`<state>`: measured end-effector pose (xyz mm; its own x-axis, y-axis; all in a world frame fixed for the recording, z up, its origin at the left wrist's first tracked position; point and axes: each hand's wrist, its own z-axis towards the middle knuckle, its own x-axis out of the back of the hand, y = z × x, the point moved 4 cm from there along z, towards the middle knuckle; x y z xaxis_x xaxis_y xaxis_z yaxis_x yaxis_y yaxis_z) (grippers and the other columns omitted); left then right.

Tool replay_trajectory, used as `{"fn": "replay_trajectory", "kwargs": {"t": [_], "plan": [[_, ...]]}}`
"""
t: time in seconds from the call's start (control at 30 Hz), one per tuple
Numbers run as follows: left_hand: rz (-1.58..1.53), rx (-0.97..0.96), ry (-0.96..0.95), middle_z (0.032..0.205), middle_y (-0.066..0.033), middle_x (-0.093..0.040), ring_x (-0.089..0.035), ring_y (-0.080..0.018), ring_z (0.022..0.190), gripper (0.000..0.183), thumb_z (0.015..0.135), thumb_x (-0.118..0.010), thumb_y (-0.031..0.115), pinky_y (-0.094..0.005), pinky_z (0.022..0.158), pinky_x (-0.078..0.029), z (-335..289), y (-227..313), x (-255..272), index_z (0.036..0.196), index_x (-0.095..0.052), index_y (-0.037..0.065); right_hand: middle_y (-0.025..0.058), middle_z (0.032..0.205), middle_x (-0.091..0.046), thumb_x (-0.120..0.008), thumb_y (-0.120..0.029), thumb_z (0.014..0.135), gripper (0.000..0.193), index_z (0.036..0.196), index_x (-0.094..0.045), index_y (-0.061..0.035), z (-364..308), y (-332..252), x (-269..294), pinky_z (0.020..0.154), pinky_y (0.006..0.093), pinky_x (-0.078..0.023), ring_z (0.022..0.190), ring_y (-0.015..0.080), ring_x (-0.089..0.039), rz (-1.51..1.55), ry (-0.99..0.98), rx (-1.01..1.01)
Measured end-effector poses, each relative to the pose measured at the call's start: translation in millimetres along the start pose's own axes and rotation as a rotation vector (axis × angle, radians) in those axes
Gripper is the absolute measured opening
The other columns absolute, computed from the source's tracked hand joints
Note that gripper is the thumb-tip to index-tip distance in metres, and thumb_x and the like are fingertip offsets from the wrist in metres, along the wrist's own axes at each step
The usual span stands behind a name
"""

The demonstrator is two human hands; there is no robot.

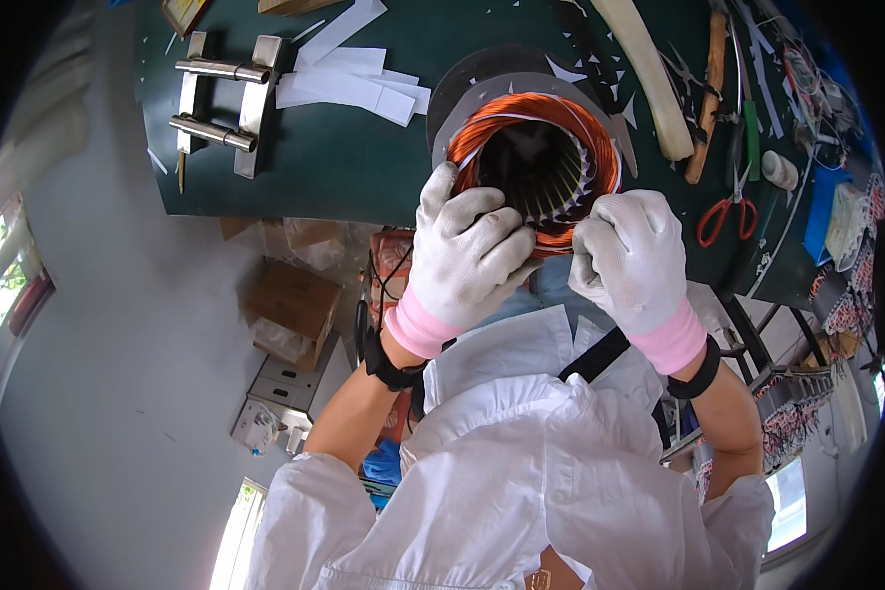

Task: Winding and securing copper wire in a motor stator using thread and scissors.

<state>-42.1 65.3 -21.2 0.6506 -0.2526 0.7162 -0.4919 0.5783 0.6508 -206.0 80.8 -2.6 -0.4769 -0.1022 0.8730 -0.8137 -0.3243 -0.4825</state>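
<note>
On the dark green table stands a motor stator, its bore facing up with pale slot liners showing inside. A ring of orange-red copper winding crowns it. Both my hands wear white knit gloves with pink cuffs. My left hand is closed at the winding's near left rim, fingers bent against the wire. At the near right rim my right hand is closed in a pinch; its fingertips are turned away, so whatever they hold is hidden.
White paper strips and a metal frame with two rods lie to the left. Rightward are red-handled scissors, a wooden-handled tool, a pale curved bar and a small white spool. A cardboard box sits below the table.
</note>
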Motion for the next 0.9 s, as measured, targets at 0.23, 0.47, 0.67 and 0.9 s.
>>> {"fn": "replay_trajectory", "kwargs": {"t": [0.23,0.47,0.67,0.9], "plan": [[0.073,-0.039,0.069,0.087,0.0008,-0.059,-0.059,-0.0173,0.088,0.03,0.057,-0.072,0.009,-0.0577,0.1,-0.034,-2.9,11.2,-5.7,0.086,-0.064,0.014,0.0046,0.08,-0.05,-0.067,0.008,0.058,0.028,0.079,-0.056,-0.0061,-11.2,3.7,-5.9,0.055,0.0273,-0.047,0.063,0.0178,-0.055,0.321,0.146,-0.276],[0.109,-0.052,0.087,0.085,0.0008,-0.056,-0.057,-0.0158,0.079,0.031,0.06,-0.067,0.01,-0.0502,0.096,-0.04,-0.5,18.5,-15.4,0.09,-0.064,0.014,0.0015,0.081,-0.049,-0.056,0.006,0.082,0.022,0.096,-0.042,-0.002,-31.6,34.2,-33.7,0.058,0.0203,-0.045,0.07,0.004,-0.051,1.339,0.126,-0.979],[0.168,-0.071,0.036,0.087,0.0009,-0.054,-0.056,-0.0161,0.078,0.034,0.062,-0.064,0.012,-0.0519,0.096,-0.039,-2.0,19.4,-18.8,0.095,-0.067,0.016,0.0028,0.078,-0.055,-0.071,-0.005,0.075,0.037,0.097,-0.042,-0.0023,-23.0,22.4,-22.0,0.057,0.0222,-0.046,0.065,0.0047,-0.053,0.937,0.037,-0.681],[0.167,-0.082,0.084,0.085,0.0015,-0.052,-0.054,-0.0158,0.077,0.031,0.063,-0.065,0.011,-0.05,0.095,-0.038,0.3,18.3,-18.2,0.094,-0.067,0.017,-0.0002,0.071,-0.053,-0.071,-0.008,0.076,0.029,0.087,-0.045,-0.003,-19.9,40.1,-24.9,0.054,0.0215,-0.044,0.06,0.0034,-0.05,1.092,-0.089,-0.821]]}}
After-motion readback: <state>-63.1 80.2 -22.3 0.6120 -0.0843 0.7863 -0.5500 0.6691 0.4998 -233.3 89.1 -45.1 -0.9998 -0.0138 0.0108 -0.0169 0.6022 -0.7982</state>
